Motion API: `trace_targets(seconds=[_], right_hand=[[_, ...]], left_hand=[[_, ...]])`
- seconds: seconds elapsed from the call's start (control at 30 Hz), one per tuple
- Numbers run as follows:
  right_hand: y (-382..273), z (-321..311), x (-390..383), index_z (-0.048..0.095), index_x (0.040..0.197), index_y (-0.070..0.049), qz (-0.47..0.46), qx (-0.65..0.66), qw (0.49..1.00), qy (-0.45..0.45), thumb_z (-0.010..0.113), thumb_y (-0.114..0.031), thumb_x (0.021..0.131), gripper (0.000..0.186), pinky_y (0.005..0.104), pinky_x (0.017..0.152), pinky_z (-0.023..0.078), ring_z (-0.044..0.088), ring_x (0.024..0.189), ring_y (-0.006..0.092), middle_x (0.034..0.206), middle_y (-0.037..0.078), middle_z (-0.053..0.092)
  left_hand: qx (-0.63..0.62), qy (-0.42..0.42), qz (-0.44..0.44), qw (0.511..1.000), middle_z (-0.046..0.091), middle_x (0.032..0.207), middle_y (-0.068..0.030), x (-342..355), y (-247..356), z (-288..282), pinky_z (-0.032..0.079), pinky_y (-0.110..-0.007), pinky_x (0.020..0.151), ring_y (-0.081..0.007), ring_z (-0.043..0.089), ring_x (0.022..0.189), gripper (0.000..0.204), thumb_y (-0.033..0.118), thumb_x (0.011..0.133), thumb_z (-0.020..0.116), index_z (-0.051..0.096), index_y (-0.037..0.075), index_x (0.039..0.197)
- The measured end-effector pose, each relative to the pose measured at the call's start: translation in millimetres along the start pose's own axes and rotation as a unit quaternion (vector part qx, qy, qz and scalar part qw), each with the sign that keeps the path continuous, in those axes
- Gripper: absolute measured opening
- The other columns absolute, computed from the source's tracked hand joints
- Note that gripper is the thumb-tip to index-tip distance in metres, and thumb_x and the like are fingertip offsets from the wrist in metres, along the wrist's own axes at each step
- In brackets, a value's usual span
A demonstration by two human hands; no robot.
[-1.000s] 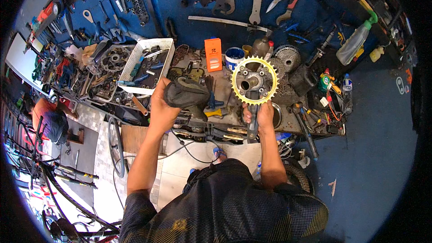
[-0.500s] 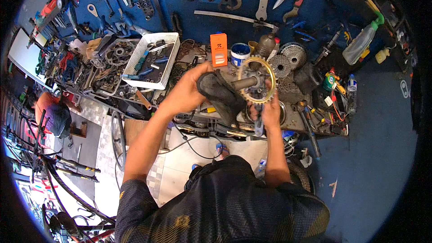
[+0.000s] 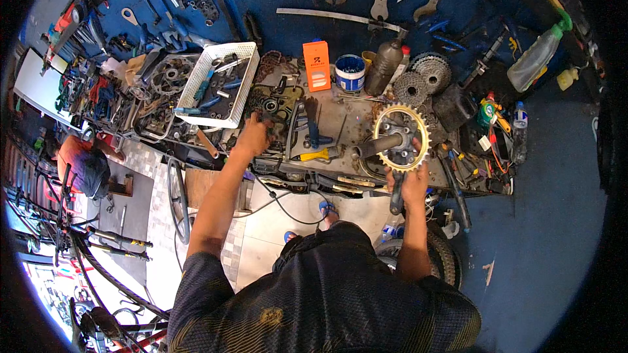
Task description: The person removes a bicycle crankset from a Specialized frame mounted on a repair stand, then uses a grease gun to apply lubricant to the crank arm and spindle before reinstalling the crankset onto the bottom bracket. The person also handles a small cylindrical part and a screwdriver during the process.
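Observation:
My right hand [image 3: 413,186] is closed around the crank arm of a bicycle crankset [image 3: 400,142], holding it upright over the bench. Its toothed chainring is gold-coloured, and a thick dark axle sticks out toward the left. Over the cluttered left part of the bench, my left hand [image 3: 253,137] hovers or rests beside the white basket [image 3: 252,82]. Its fingertips blend into dark parts there, so whether they hold anything is unclear. The black cloth is not distinguishable now. A yellow-and-black handled tool [image 3: 316,155] lies between the hands.
An orange box [image 3: 316,67], a blue-and-white tub [image 3: 350,73] and a dark bottle [image 3: 384,67] stand at the back. Sprocket cassettes [image 3: 432,73] lie right of them. A hammer-like tool [image 3: 456,186] overhangs the front edge. Another person [image 3: 85,163] is at far left.
My left hand has let go of the black cloth and moved left and down to the bench beside the basket. My right hand has carried the crankset right and slightly lower.

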State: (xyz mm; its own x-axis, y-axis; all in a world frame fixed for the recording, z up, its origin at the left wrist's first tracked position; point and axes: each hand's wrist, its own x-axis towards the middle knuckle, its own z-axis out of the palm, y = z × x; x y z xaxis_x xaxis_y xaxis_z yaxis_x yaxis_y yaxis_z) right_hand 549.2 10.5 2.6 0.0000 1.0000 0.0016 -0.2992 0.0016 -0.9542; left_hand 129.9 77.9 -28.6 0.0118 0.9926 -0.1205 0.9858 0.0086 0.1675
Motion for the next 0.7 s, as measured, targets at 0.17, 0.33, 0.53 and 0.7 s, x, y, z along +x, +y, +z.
trace_targets(seconds=[0.17, 0.33, 0.53, 0.7], right_hand=[[39.0, 21.7, 7.5, 0.045, 0.143, -0.009, 0.061, 0.021, 0.997, -0.035, 0.038, -0.015, 0.107, 0.037, 0.0359, 0.059, 0.057, 0.068, 0.071, 0.0226, 0.100, 0.017, 0.071], [80.5, 86.7, 11.9, 0.034, 0.154, -0.002, -0.073, -0.173, 0.969, -0.158, 0.041, -0.016, 0.107, 0.049, 0.0397, 0.110, 0.043, 0.055, 0.127, 0.0260, 0.144, 0.017, 0.053], [72.2, 159.4, 3.2, 0.030, 0.153, -0.011, -0.019, -0.035, 0.972, -0.233, 0.055, 0.005, 0.095, 0.066, 0.0303, 0.092, 0.049, 0.061, 0.107, 0.0153, 0.126, 0.011, 0.059], [62.2, 194.5, -1.0, 0.035, 0.146, -0.007, 0.085, -0.044, 0.956, -0.278, 0.062, 0.004, 0.093, 0.061, 0.0288, 0.088, 0.050, 0.064, 0.099, 0.0127, 0.113, 0.009, 0.057]], left_hand=[[-0.254, 0.110, 0.118, 0.954, 0.049, 0.146, -0.0244, -36.3, 39.8, -3.8, 0.043, -0.049, 0.110, -0.0432, 0.050, 0.133, 0.050, 0.026, 0.084, 0.083, 0.066, 0.007, 0.127], [-0.590, -0.057, 0.054, 0.803, 0.063, 0.121, -0.0107, -108.4, 104.2, 14.0, 0.050, -0.036, 0.094, -0.0204, 0.059, 0.108, 0.065, 0.032, 0.085, 0.085, 0.057, 0.001, 0.134], [-0.881, 0.175, -0.065, 0.435, 0.065, 0.117, -0.0039, -144.5, 130.7, 36.6, 0.046, -0.031, 0.081, -0.0152, 0.058, 0.095, 0.040, 0.030, 0.100, 0.069, 0.055, 0.006, 0.130], [-0.916, 0.180, 0.000, 0.359, 0.055, 0.145, -0.0111, -149.9, 131.8, 36.9, 0.039, -0.042, 0.116, -0.0257, 0.054, 0.133, 0.052, 0.028, 0.102, 0.065, 0.048, 0.006, 0.145]])
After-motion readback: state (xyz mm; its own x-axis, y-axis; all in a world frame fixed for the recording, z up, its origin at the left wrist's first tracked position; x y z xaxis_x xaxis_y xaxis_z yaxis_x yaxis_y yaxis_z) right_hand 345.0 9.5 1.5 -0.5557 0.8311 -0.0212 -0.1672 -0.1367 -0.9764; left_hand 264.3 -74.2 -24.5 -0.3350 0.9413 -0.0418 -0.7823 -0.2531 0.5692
